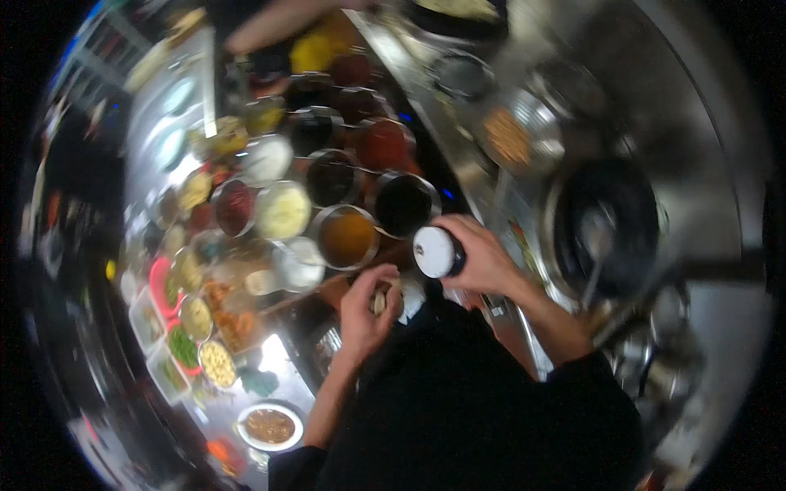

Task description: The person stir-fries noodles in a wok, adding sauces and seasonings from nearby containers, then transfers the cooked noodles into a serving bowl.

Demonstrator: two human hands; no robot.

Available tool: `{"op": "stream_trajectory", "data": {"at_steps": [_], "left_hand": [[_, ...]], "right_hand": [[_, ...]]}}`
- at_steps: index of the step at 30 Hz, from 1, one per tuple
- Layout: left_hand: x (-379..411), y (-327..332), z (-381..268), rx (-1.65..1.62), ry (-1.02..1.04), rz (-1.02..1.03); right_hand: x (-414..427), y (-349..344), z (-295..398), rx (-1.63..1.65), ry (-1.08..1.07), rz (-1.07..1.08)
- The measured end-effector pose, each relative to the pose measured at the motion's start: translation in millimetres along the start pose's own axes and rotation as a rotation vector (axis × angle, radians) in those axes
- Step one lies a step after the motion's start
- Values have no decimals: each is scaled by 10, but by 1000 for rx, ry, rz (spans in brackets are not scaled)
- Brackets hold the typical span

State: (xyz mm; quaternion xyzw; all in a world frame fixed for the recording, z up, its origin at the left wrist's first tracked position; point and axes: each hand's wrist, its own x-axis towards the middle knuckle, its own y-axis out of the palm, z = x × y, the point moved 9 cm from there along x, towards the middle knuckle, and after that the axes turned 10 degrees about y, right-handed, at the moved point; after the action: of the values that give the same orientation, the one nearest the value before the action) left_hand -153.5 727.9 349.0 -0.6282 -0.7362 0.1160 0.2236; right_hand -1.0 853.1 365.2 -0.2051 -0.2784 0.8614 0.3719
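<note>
My right hand [479, 255] is closed around a dark bottle or jar with a white top [435, 252], held in front of my body. Just left of it, my left hand [367, 310] is curled with the fingers bent inward; something pale and light brown [382, 301] shows at its palm, too blurred to name. Beyond both hands stand round metal containers: one with an orange-brown content [347, 238], one with a very dark content [403, 204] and one with a red content [384, 144]. A container of white content [299, 264] is nearer the left hand.
A black wok [605, 227] with a ladle sits on the stove at right, beyond it a metal bowl of brown food [508, 136]. Bowls and tubs of ingredients crowd the left counter, with a white bowl of brown food [270, 426] near me. Another person's arm [279, 24] reaches in at the top.
</note>
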Motion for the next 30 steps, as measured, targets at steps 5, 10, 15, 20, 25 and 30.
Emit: {"op": "stream_trajectory", "data": {"at_steps": [5, 10, 15, 20, 25, 30], "left_hand": [[414, 1367, -711, 133, 91, 387], [431, 2116, -1041, 130, 247, 538], [472, 2384, -1209, 33, 231, 664], [574, 2380, -1194, -217, 133, 613], [582, 2180, -979, -565, -98, 510], [384, 1955, -721, -679, -237, 335]], "right_hand": [[-996, -376, -676, -290, 53, -145], [-1588, -661, -1023, -245, 165, -220], [-1848, -818, -1201, -99, 202, -231], [-2060, -1124, -1420, 59, 211, -355], [-2595, -2355, -1328, -286, 168, -718], [-3142, -3234, -1327, -808, 454, -1041]]}}
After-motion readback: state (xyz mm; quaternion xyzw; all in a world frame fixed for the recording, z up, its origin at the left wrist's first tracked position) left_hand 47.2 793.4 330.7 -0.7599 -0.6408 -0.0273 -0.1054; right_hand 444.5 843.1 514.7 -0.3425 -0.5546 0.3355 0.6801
